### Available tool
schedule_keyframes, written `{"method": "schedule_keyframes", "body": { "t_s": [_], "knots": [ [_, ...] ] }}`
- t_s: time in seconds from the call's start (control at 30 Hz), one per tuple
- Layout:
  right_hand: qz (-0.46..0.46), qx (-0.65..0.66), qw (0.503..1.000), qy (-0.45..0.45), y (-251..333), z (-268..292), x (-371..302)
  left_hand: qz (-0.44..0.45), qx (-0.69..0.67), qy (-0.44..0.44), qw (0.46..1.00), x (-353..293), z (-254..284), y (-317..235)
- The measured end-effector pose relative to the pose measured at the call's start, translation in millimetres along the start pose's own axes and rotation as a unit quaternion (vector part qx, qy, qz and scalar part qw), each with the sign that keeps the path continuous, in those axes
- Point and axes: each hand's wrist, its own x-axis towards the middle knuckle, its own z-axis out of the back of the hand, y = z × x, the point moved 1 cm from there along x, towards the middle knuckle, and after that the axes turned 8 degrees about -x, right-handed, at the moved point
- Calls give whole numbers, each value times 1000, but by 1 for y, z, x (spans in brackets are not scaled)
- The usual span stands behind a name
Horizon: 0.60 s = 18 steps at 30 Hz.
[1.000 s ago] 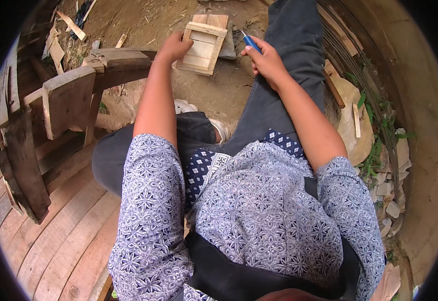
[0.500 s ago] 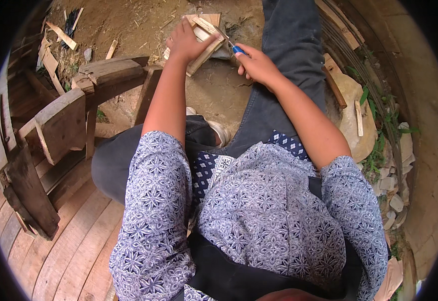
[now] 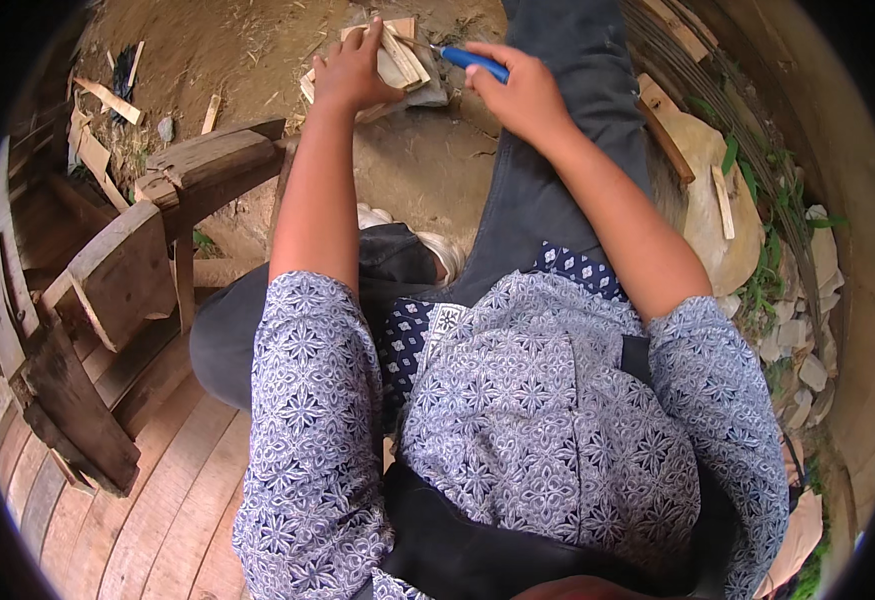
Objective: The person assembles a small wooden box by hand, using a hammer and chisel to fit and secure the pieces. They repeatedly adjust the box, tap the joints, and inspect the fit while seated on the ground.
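Observation:
Beyond my knees, my left hand [image 3: 350, 78] spans a small stack of pale wooden pieces [image 3: 403, 62], fingers along one side and thumb at the near end. The undersides of the fingers are hidden. My right hand [image 3: 525, 92] is closed round the blue handle of a slim hand tool [image 3: 477, 63]. Its thin metal end points left, at the right edge of the wood; the tip is too small to tell its kind. Beneath the wood is a grey stone [image 3: 431, 97].
Weathered timber framing [image 3: 117, 270] stands on my left above plank flooring [image 3: 147, 500]. Wood scraps [image 3: 107, 100] lie on the dirt ahead. My outstretched leg [image 3: 572, 130] is beside the work; a large pale rock [image 3: 712, 210] and rubble lie to the right.
My left hand has turned, its fingers now pointing farther ahead along the wood. The wooden pieces lie differently, and more of the tool's blue handle shows in my right hand.

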Motion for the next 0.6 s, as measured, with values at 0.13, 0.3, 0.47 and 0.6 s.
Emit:
{"method": "schedule_keyframes", "body": {
  "t_s": [0.13, 0.3, 0.47, 0.6],
  "knots": [
    [3, 102, 994, 36, 15, 14, 16, -23, 13, 41, 999, 6, 5, 9],
    [8, 206, 978, 32, 30, 14, 46, -51, -15, 37, 998, 8, 2, 13],
    [6, 131, 990, 50, 76, 19, 61, -59, -29, 18, 998, 6, -1, 19],
    [29, 81, 994, 65, 92, 18, 81, -64, -47, 36, 996, 10, -1, 23]
  ]
}}
